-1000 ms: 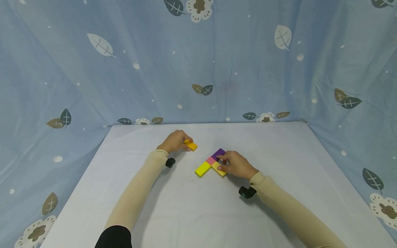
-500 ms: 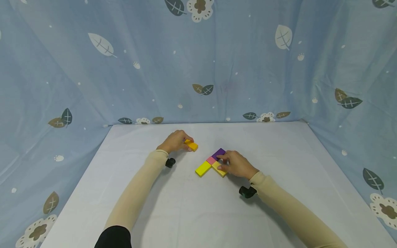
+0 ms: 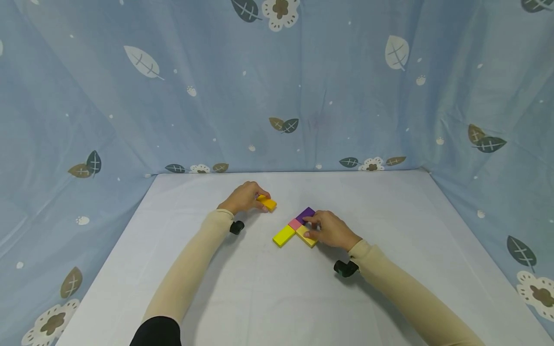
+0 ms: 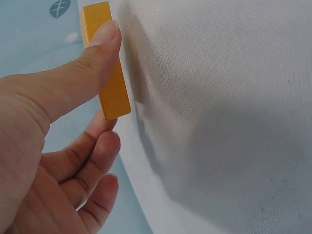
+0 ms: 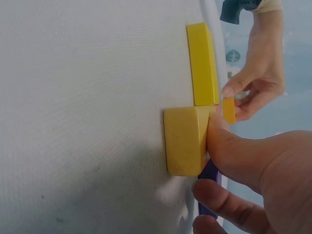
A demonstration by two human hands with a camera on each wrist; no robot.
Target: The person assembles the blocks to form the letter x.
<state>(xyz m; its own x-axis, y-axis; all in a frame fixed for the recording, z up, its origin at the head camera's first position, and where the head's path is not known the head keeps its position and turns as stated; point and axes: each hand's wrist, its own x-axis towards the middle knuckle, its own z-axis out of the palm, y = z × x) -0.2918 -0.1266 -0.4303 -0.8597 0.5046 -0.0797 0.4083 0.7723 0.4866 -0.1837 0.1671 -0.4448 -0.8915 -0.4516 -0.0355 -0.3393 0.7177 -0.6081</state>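
My left hand [image 3: 244,198] pinches an orange block [image 4: 116,87] between thumb and fingers, close over the cloth. In the head view, that block is behind and left of a group of blocks. There a yellow block [image 3: 283,236], a small pink block [image 3: 295,224], a purple block [image 3: 305,215] and a pale yellow block [image 5: 183,141] lie joined, with pink at the meeting point. My right hand [image 3: 334,230] rests over this group, its thumb on the pale yellow block and its index fingertip at the purple one. It covers part of both.
White cloth [image 3: 277,302] covers the table under everything. Behind and along both sides hangs a blue curtain [image 3: 216,96] with leaf and flower prints. A dark camera sits under each wrist, the left camera [image 3: 236,227] and the right camera [image 3: 346,268], both low over the cloth.
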